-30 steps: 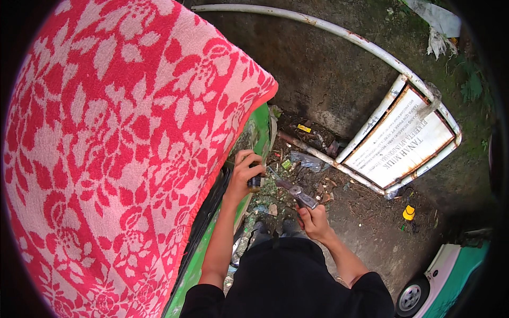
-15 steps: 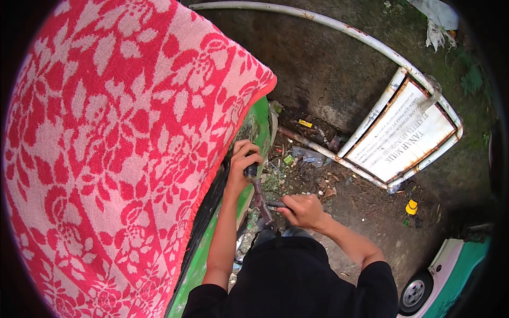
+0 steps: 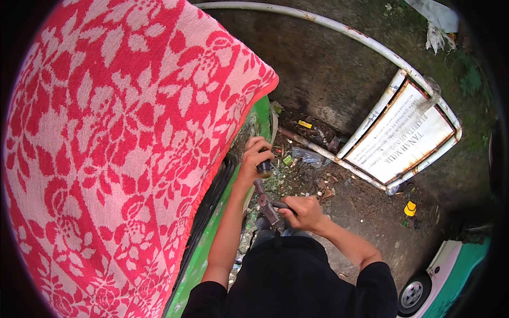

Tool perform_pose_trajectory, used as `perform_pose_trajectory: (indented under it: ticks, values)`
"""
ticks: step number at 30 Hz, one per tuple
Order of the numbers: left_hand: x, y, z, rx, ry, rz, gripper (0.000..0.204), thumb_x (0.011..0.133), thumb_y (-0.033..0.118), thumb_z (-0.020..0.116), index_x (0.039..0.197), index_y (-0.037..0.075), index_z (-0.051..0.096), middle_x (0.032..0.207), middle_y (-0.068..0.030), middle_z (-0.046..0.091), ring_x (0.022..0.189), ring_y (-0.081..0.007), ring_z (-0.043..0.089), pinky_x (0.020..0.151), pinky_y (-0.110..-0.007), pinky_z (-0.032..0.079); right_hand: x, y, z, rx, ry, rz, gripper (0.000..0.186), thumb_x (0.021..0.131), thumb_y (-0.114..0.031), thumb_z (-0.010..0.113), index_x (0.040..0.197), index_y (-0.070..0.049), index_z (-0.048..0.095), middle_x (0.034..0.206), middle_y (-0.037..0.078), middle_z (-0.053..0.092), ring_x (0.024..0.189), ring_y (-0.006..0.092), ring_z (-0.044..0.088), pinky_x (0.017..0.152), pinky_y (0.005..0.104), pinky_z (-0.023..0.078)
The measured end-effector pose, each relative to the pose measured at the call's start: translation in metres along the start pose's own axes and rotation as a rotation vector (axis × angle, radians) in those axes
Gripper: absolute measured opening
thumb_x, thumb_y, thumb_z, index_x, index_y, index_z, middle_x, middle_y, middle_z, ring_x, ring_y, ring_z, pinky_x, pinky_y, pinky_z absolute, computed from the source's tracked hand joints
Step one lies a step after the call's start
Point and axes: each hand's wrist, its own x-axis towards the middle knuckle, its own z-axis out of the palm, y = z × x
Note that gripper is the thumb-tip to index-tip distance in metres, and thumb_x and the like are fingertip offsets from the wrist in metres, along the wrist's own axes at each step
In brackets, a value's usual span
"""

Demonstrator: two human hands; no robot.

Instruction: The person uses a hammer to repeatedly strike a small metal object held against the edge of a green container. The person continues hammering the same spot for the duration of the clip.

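Observation:
My left hand (image 3: 254, 161) is closed around the dark handle of a tool (image 3: 263, 168) beside the dented green body panel (image 3: 261, 111); the tool's working end is hidden. My right hand (image 3: 305, 212) grips a hammer (image 3: 268, 206) by its dark handle. The hammer's metal head lies just below the butt of the left hand's tool; whether they touch I cannot tell. A red and pink floral blanket (image 3: 111, 159) drapes over the green panel and fills the left side, with black trim (image 3: 209, 206) under its edge.
A rusty white tube frame (image 3: 339, 25) with a sign board (image 3: 397, 138) lies against the dark mossy wall at upper right. Leaves and plastic litter (image 3: 313, 159) cover the ground, with a yellow item (image 3: 410, 208). A white and teal vehicle (image 3: 445, 270) stands at lower right.
My right hand has moved up and left, bringing the hammer head round toward the tool in my left hand. Over the last half second my left hand has shifted slightly right.

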Motion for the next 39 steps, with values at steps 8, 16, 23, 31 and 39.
perform_pose_trajectory:
  ticks: [8,16,23,31,39]
  values:
    - [0.014,-0.006,0.029,0.211,-0.268,0.090,0.025,0.062,0.003,0.078,0.084,0.006,0.065,0.092,-0.0067,0.061,0.108,-0.0311,0.056,0.100,-0.048,0.042,-0.003,-0.006,-0.007,0.095,0.083,0.065,0.020,0.095,-0.022,0.067,0.087,-0.006,0.059,0.064,0.010,0.059,0.055,0.0305,0.063,0.050,0.0410,0.047]
    - [0.001,-0.007,0.056,0.071,-0.221,0.061,0.027,0.060,0.003,0.075,0.084,0.004,0.064,0.091,-0.0078,0.058,0.103,-0.0309,0.056,0.096,-0.046,0.044,-0.008,-0.005,-0.011,0.068,0.172,0.083,0.019,0.095,-0.019,0.068,0.085,-0.004,0.061,0.063,0.013,0.059,0.053,0.0311,0.063,0.049,0.0401,0.046]
    - [-0.009,0.016,0.004,0.076,-0.009,0.053,0.028,0.054,0.006,0.076,0.078,0.003,0.060,0.084,-0.0071,0.058,0.094,-0.0314,0.059,0.094,-0.045,0.045,-0.020,0.003,-0.009,0.113,0.114,0.186,0.012,0.091,-0.010,0.060,0.094,0.000,0.064,0.065,0.017,0.054,0.054,0.0352,0.060,0.051,0.0411,0.045]
    - [0.000,0.012,-0.012,0.055,-0.159,0.016,0.036,0.051,-0.002,0.078,0.080,0.003,0.058,0.083,-0.0077,0.057,0.092,-0.0313,0.056,0.091,-0.044,0.044,-0.021,0.005,0.000,0.165,0.113,0.193,0.012,0.092,-0.012,0.061,0.090,-0.001,0.062,0.063,0.016,0.051,0.051,0.0341,0.058,0.050,0.0399,0.045]
    - [0.023,0.025,-0.004,0.141,-0.298,0.016,0.037,0.057,0.003,0.082,0.089,0.006,0.063,0.084,-0.0076,0.058,0.094,-0.0297,0.059,0.097,-0.042,0.043,-0.029,0.010,-0.004,0.256,0.210,0.343,0.017,0.099,-0.017,0.061,0.092,-0.002,0.060,0.060,0.013,0.056,0.050,0.0296,0.060,0.049,0.0375,0.044]
